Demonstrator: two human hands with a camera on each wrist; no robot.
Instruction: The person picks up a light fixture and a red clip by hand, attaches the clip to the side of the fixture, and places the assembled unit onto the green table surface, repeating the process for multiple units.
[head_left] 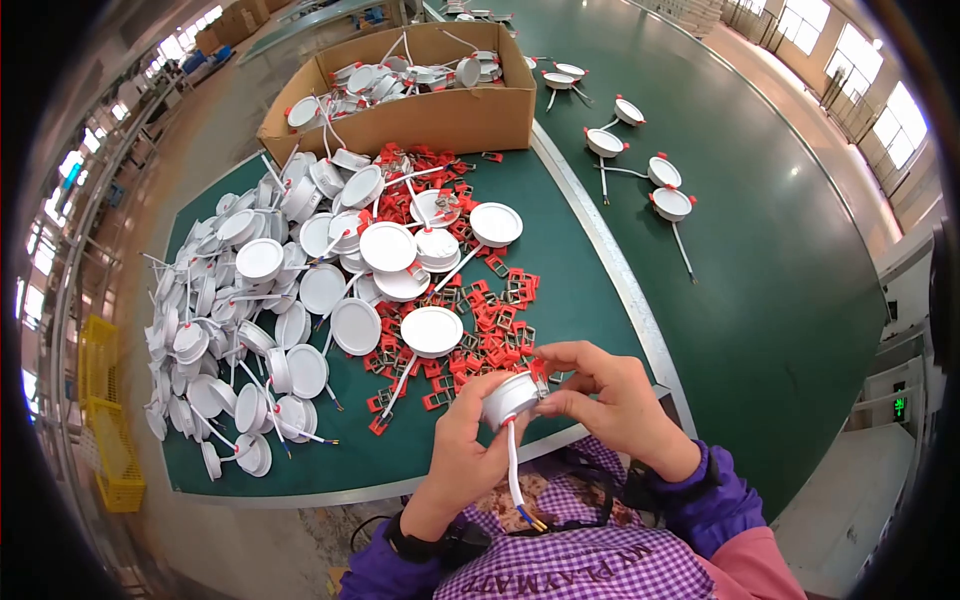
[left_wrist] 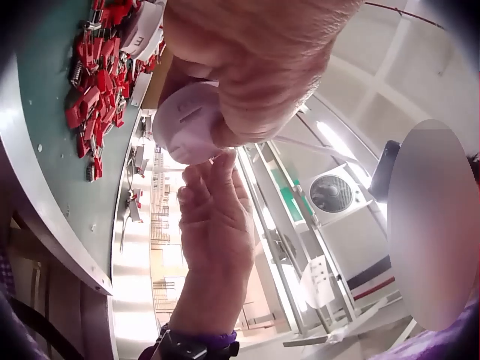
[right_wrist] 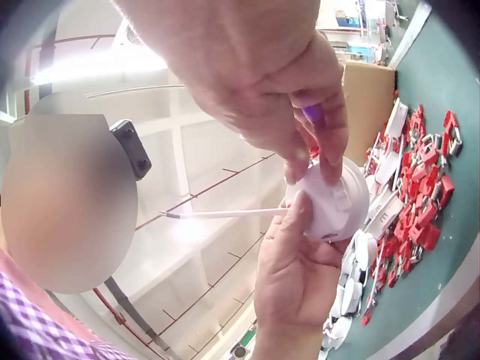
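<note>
While the left hand point(head_left: 463, 445) grips a white lamp point(head_left: 510, 397) near the front edge of the desk point(head_left: 575, 268), the right hand's point(head_left: 615, 405) fingers point(head_left: 575, 354) pinch a red clip point(head_left: 540, 371) at its side. More lamps point(head_left: 260, 260) lie piled beyond.

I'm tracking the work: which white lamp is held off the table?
The lamp gripped in the left hand, its cable hanging before the checked apron; no other lamp is held.

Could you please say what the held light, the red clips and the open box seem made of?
Held light: probably white plastic, satin, with moulded-looking raised details; painted metal is possible.
Red clips: likely plastic, fairly glossy, with metal parts, judging by silvery glints.
Open box: seemingly matte cardboard, brown with thin walls.
</note>
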